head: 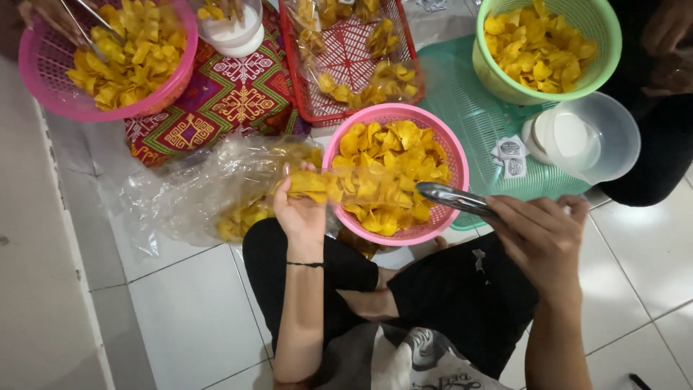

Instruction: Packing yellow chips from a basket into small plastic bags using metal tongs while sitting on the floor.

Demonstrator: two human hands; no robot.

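While the pink basket (395, 119) of yellow chips (393, 162) sat at twelve o'clock, the left hand (302, 209) gripped a chip-filled clear bag (346, 186) at ten, and the right hand (541, 235) clasped metal tongs (455, 197) at two.

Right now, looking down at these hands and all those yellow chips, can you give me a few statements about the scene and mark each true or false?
1. The right hand holds metal tongs. True.
2. The left hand holds a clear plastic bag with chips in it. True.
3. The basket nearest the hands is green. False: the near basket is pink; the green basket sits farther off at upper right.
4. The red tray is stacked with bottles. False: it holds clear bags of yellow chips.
5. The white bowl at right is full of chips. False: no chips show in it.
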